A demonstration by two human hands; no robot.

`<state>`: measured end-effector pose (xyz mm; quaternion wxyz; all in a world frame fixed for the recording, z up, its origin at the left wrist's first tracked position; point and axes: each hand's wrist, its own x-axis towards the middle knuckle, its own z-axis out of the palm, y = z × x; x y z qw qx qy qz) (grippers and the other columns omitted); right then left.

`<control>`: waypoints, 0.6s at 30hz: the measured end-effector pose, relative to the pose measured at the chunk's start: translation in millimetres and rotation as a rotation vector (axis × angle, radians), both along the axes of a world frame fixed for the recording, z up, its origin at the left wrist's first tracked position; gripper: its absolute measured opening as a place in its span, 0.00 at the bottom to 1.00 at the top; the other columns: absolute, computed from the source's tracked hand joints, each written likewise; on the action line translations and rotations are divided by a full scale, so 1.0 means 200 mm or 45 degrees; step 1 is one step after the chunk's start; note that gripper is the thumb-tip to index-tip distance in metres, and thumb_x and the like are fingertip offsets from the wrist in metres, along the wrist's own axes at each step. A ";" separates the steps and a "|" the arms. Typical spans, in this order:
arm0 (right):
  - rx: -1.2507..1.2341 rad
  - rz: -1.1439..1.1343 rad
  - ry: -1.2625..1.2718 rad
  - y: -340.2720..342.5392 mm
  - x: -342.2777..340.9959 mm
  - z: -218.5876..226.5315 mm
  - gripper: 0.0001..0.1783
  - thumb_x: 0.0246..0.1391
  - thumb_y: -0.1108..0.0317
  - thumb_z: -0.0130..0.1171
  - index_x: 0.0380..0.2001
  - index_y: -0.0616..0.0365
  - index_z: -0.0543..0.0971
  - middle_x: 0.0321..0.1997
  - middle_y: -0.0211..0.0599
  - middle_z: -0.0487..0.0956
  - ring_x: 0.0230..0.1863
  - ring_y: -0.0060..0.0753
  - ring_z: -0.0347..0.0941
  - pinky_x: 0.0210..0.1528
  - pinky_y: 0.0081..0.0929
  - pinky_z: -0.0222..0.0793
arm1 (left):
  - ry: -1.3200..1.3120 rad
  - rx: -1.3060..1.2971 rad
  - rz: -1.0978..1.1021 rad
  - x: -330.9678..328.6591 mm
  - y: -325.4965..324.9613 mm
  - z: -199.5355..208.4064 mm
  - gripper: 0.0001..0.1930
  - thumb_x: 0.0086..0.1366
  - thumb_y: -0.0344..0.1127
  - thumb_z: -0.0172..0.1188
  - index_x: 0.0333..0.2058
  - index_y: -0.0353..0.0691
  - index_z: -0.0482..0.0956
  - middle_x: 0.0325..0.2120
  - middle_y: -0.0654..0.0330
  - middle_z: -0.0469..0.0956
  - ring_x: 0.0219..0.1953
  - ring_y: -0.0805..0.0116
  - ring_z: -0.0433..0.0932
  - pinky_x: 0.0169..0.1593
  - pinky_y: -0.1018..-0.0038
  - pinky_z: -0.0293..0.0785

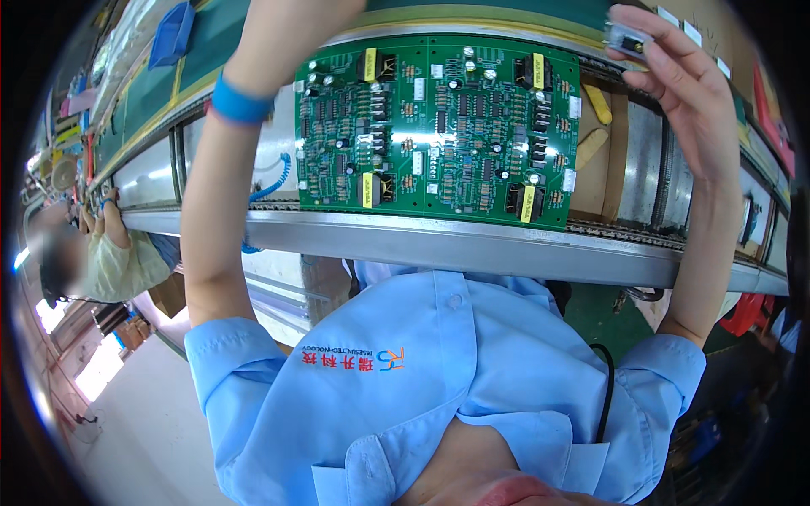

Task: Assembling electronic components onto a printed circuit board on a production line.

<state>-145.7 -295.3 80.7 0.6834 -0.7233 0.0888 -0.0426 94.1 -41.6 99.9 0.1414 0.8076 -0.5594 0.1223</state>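
A large green circuit board (422,126) lies across the conveyor rails in front of me, populated with yellow-and-black transformers (369,190), white connectors, chips and small capacitors. At the far right, my right hand (675,72) is raised beyond the board's right edge. Its thumb and fingers pinch a small clear-and-black part (629,40), whose exact kind I cannot make out. My left hand (291,29) reaches over the far left corner of the board, wearing a blue wrist strap (240,99). The upper picture edge cuts off its fingers, so whatever they hold or touch is hidden.
The conveyor's metal front rail (439,244) runs between me and the board. Right of the board, two yellowish pieces (597,103) lie in a brown tray (609,173). A blue bin (171,34) stands at the far left. Another person (118,253) is farther along the line.
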 end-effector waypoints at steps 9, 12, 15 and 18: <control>-0.573 0.152 -0.072 0.33 0.25 0.04 0.15 0.66 0.70 0.49 0.52 0.58 0.79 0.53 0.31 0.77 0.51 0.22 0.74 0.49 0.17 0.72 | 0.332 0.191 0.171 0.06 -0.11 -0.11 0.16 0.56 0.47 0.67 0.29 0.36 0.83 0.27 0.53 0.82 0.33 0.56 0.81 0.42 0.62 0.73; -0.981 0.256 -0.189 0.39 0.30 0.04 0.14 0.62 0.74 0.52 0.49 0.62 0.78 0.46 0.34 0.77 0.45 0.25 0.75 0.46 0.20 0.70 | 0.431 0.170 0.156 0.10 -0.14 -0.17 0.14 0.57 0.45 0.64 0.27 0.38 0.82 0.27 0.53 0.82 0.34 0.54 0.80 0.45 0.59 0.69; -1.133 0.239 -0.026 0.45 0.32 0.06 0.14 0.60 0.74 0.54 0.49 0.59 0.79 0.42 0.36 0.78 0.41 0.27 0.75 0.43 0.19 0.69 | 0.320 0.101 0.098 0.10 -0.11 -0.18 0.12 0.57 0.41 0.61 0.28 0.37 0.82 0.26 0.51 0.82 0.33 0.53 0.80 0.44 0.59 0.70; -1.341 0.223 -0.168 0.49 0.36 0.05 0.16 0.55 0.70 0.58 0.48 0.57 0.79 0.39 0.40 0.80 0.40 0.39 0.77 0.43 0.31 0.72 | 0.303 -0.024 0.106 0.11 0.02 -0.10 0.10 0.58 0.37 0.59 0.29 0.35 0.82 0.26 0.49 0.81 0.31 0.52 0.80 0.40 0.61 0.73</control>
